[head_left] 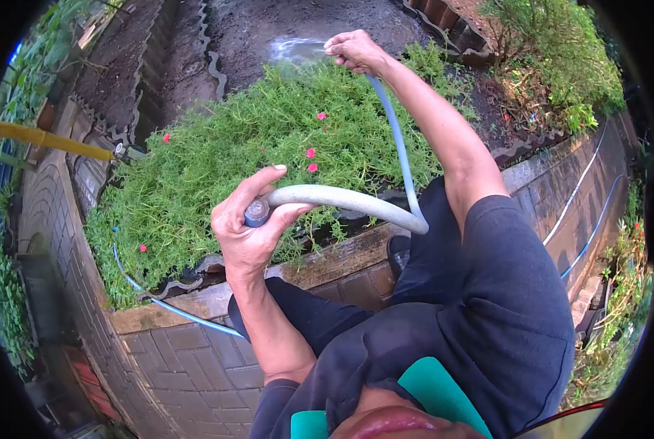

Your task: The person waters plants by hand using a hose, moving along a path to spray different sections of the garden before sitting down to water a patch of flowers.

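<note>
My left hand grips the end of a thick grey hose, thumb by its dark end fitting. The hose bends at my knee and a thin blue hose runs from that bend up to my right hand. That hand is closed on the blue hose's tip, held out over the far side of the bed. A spray of water leaves the tip to the left, over bare dark soil. Below both hands lies a dense green plant bed with small pink flowers.
A brick wall with a wooden ledge borders the bed in front of my legs. A thin blue line runs along it. A yellow pipe reaches in from the left. Bushes grow at the top right, more plants at the far right.
</note>
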A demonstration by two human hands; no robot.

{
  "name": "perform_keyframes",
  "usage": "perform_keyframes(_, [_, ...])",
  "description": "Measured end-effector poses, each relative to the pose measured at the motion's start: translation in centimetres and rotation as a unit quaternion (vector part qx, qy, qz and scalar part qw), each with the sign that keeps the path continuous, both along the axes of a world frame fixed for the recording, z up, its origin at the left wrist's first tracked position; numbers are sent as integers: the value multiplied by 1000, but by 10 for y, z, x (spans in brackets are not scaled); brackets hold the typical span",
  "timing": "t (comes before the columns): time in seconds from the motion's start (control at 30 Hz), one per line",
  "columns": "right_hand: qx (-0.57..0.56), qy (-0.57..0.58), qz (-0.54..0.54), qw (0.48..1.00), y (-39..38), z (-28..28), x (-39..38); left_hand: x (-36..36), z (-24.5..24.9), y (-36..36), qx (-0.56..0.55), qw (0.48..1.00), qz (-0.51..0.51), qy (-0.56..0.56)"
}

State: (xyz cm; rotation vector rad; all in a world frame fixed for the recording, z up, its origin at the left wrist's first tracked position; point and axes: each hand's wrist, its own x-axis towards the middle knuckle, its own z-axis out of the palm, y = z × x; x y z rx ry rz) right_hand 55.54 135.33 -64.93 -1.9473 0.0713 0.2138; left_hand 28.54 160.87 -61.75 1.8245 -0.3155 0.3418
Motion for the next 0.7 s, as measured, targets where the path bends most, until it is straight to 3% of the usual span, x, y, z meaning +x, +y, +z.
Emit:
perform_keyframes(0.07, [64, 3, 69, 996, 21, -7, 3, 2, -7, 0, 17, 1000, 8, -21])
perform_keyframes(0.2, [27, -31, 77, 996, 44, -3, -8, 2, -5, -3, 0, 1000, 2, -9])
perform_keyframes(0.4, [-54, -98, -117, 987, -39, -36, 31, 6, -10, -3, 4, 1000, 4, -17])
perform_keyframes(0.5, [-29, -142, -232, 962, -92, -40, 35, 7, -9, -3, 20, 1000, 0, -14])
perform_keyframes(0.7, [41, -169, -266, 948, -125, -13, 26, 13, -11, -18, 38, 999, -9, -3])
